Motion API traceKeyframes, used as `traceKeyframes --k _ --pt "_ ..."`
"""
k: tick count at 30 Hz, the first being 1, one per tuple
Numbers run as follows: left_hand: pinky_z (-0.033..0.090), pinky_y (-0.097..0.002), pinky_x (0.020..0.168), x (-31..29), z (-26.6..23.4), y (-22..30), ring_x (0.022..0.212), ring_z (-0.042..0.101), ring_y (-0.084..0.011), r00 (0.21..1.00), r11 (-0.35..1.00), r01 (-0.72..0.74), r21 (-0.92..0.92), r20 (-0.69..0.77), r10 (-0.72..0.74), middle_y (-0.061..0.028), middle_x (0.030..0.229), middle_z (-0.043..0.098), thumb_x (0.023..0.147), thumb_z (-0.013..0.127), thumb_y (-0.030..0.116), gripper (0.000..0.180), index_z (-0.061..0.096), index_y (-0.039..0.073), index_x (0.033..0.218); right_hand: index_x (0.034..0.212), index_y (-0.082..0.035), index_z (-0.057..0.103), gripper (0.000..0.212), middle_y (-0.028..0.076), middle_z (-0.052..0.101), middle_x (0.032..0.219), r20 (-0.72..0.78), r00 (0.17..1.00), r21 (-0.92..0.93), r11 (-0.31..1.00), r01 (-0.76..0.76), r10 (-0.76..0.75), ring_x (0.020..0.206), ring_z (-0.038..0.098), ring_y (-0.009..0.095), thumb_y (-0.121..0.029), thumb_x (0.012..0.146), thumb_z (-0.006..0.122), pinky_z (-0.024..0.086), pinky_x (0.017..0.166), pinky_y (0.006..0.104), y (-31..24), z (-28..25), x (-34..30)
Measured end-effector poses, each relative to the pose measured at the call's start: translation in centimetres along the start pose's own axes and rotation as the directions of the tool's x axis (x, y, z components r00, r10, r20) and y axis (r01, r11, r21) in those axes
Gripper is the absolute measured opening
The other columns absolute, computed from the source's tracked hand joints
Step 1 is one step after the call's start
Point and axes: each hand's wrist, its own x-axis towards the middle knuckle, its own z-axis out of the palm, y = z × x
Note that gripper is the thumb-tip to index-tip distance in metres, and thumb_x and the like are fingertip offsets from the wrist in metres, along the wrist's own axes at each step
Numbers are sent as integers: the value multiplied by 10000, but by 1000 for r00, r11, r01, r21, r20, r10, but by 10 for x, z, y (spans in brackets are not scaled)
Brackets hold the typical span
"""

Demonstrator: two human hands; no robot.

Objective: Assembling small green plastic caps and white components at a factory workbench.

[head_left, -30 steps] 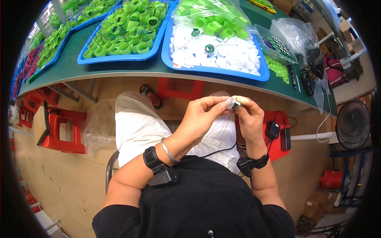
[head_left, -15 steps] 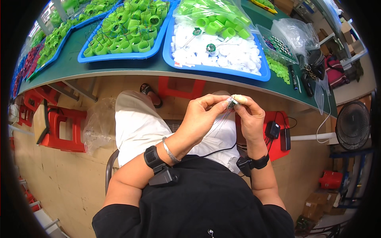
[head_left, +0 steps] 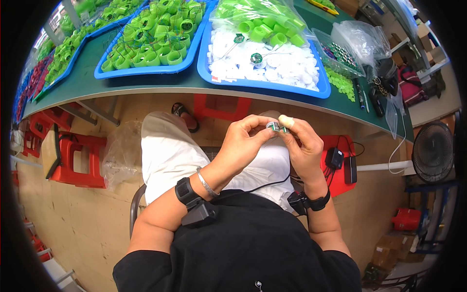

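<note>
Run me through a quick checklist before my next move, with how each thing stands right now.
1. Left hand gripping: ok, small part pinched between thumb and finger.
2. Right hand on it too: ok, fingertips meet the left's there.
3. Pieces of the small part seated: cannot tell, fingers cover much of it.
4. Black cable clear of both hands: ok, it crosses the lap.
5. Blue tray uncovered: not ok, a clear plastic bag with green rings lies over its far part.

Trays (head_left: pixel 262 87) rest on the table (head_left: pixel 146 82) beyond the fingers (head_left: pixel 255 121) (fan (head_left: pixel 433 150) at right).
</note>
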Motion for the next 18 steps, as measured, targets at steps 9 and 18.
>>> traceKeyframes --k 9,18 --pt "504 -244 784 -4 -7 37 886 624 -113 910 967 121 -226 414 -17 -52 965 672 905 648 100 205 646 -17 1073 1064 12 666 222 144 653 981 248 963 653 716 -247 106 783 658 194 53 847 647 550 676 294 0 -27 0" --pt "465 -304 801 82 -44 101 881 585 -187 634 264 -487 833 129 762 -95 995 629 843 609 11 207 651 10 1046 1154 4 642 242 45 622 957 196 931 618 698 -362 309 765 591 93 -12 915 605 492 663 224 2 -24 6"
